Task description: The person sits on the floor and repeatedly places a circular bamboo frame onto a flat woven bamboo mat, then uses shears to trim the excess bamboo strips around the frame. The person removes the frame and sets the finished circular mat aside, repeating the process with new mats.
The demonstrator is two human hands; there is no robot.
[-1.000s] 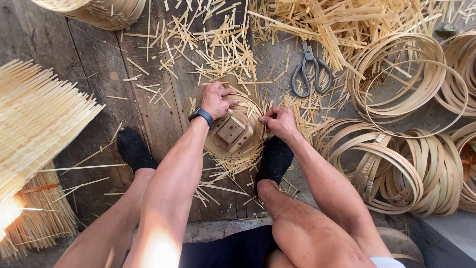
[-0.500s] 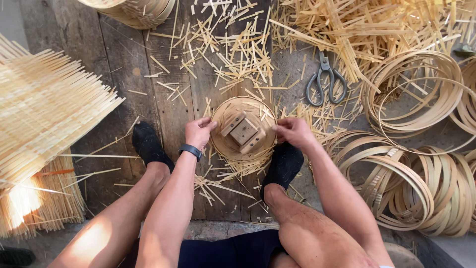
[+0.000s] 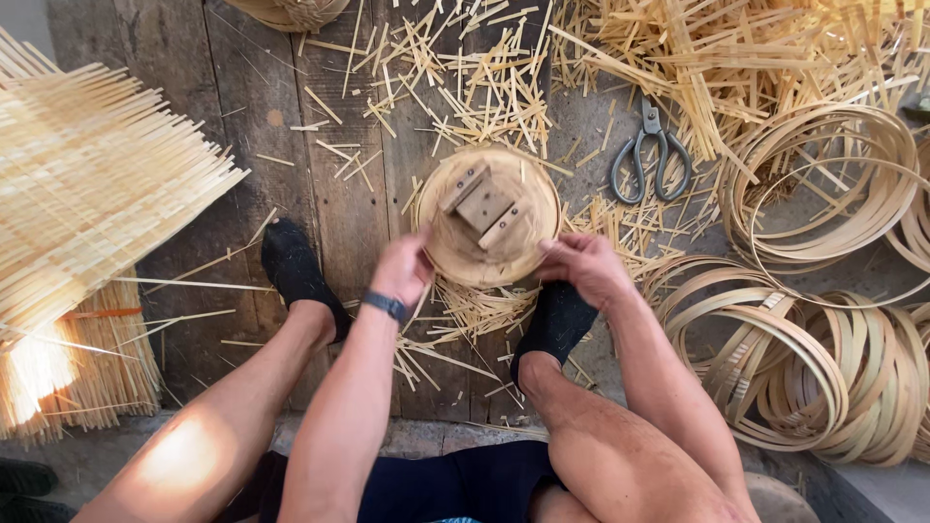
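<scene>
A round woven bamboo basket sits bottom-up over a wooden mould with a block on top, between my two feet. My left hand grips its near left rim, a dark band on the wrist. My right hand holds the near right rim. Loose bamboo strips stick out beneath the basket toward me.
Grey scissors lie on the planks beyond my right hand. Coiled bamboo hoops pile up at the right. A woven bamboo mat fans out at the left. Cut bamboo slivers litter the floor ahead. My dark socks rest on the boards.
The basket on its mould has been lifted and tilted up toward me, and both hands have shifted from its top edge to its near rim.
</scene>
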